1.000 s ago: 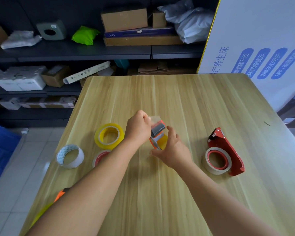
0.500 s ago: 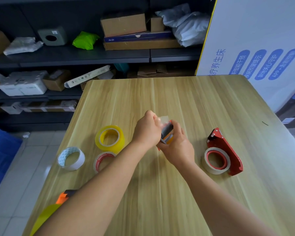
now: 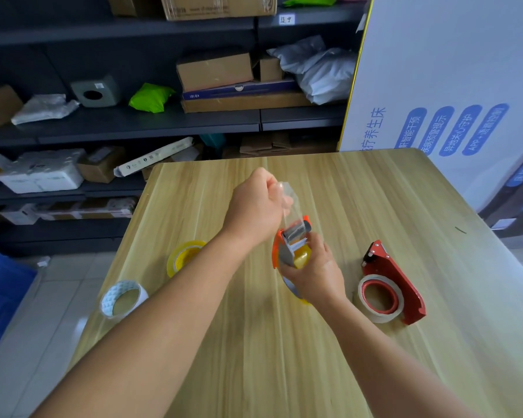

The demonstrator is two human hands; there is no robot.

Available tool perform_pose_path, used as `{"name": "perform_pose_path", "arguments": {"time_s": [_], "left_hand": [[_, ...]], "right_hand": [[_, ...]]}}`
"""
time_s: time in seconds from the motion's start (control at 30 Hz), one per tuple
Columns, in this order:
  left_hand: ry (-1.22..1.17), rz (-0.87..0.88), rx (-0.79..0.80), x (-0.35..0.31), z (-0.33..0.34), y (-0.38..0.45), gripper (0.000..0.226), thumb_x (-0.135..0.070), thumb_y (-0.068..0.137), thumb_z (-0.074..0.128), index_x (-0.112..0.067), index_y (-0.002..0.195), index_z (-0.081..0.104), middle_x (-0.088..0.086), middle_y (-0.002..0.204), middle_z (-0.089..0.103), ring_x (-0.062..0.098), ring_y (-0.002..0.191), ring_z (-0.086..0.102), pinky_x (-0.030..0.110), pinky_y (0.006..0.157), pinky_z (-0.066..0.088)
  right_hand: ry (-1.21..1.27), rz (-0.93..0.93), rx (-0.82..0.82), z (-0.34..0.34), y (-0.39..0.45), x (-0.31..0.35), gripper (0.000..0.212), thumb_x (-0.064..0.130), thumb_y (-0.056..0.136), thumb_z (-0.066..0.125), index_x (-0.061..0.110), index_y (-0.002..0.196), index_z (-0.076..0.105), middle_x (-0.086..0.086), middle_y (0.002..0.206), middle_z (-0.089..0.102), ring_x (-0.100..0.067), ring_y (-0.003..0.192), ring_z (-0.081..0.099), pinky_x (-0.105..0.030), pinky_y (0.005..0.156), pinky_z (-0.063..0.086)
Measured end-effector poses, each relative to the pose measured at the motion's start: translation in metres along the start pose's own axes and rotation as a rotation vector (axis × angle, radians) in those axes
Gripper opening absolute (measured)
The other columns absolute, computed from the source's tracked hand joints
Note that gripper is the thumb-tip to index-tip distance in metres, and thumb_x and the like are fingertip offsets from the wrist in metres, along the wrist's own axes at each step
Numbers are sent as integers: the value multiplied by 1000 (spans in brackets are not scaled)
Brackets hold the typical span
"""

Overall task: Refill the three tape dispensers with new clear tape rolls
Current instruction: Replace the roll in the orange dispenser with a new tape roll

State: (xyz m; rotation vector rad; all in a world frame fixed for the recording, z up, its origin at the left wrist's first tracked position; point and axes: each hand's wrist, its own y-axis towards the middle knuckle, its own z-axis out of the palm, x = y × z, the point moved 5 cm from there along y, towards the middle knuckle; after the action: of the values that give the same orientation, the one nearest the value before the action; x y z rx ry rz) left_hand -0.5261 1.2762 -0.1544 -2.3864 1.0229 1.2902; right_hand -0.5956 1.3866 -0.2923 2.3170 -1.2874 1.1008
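My right hand [image 3: 316, 271] grips an orange tape dispenser [image 3: 280, 245] with a yellowish roll in it, lifted above the wooden table [image 3: 314, 357]. My left hand [image 3: 255, 205] pinches the free end of the clear tape [image 3: 289, 200] and holds it stretched up from the dispenser's roller. To the right, a red dispenser [image 3: 396, 280] lies on the table with a red-cored roll [image 3: 380, 298] in it. A yellow-tinted clear roll [image 3: 184, 256] lies left of my left forearm. A white roll [image 3: 123, 298] sits near the table's left edge.
Dark shelves [image 3: 133, 122] with boxes and bags stand behind the table. A large white printed carton [image 3: 450, 86] leans at the table's far right corner. A blue bin [image 3: 0, 294] is on the floor at left.
My left hand has pulled the tape end upward and away from the dispenser, drawing out a strip. The dispenser has risen with my right hand. The view has tilted up.
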Motion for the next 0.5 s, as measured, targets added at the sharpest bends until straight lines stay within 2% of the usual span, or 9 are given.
{"name": "perform_pose_path", "arguments": {"time_s": [0.13, 0.2, 0.27, 0.37, 0.5], "left_hand": [[-17, 8, 24, -4, 1, -3, 15, -19, 99, 37, -16, 91, 50, -3, 86, 70, 10, 72, 69, 26, 63, 56], [-22, 5, 32, -6, 2, -6, 15, -19, 99, 38, -16, 90, 49, -5, 82, 68, 9, 70, 69, 21, 56, 54], [-36, -1, 30, -9, 1, -6, 15, -19, 99, 38, -15, 90, 49, -5, 81, 68, 11, 69, 69, 18, 51, 52], [-70, -9, 42, -14, 2, -6, 14, -18, 98, 39, -13, 90, 50, 0, 83, 71, 14, 67, 71, 27, 58, 57], [-49, -2, 28, -11, 5, -8, 14, -25, 93, 41, -17, 86, 49, 3, 87, 71, 20, 73, 70, 44, 68, 59]], "right_hand": [[-56, 7, 60, 1, 2, -2, 65, 37, 74, 74, 21, 126, 38, 4, 123, 50, -16, 82, 50, -29, 65, 37], [-77, 23, 75, 0, 1, -3, 75, 37, 72, 76, 22, 133, 34, 1, 129, 44, -20, 85, 54, -29, 66, 38], [-64, 17, 47, -3, 1, -1, 87, 41, 70, 78, 23, 139, 28, 0, 131, 42, -23, 97, 58, -30, 69, 40], [11, -34, -6, -8, 0, 11, 95, 46, 70, 76, 34, 144, 17, 4, 130, 46, -20, 104, 57, -33, 73, 46], [59, -9, -50, -9, 0, 20, 89, 55, 71, 70, 39, 142, 18, 5, 127, 49, -16, 89, 54, -31, 69, 44]]}}
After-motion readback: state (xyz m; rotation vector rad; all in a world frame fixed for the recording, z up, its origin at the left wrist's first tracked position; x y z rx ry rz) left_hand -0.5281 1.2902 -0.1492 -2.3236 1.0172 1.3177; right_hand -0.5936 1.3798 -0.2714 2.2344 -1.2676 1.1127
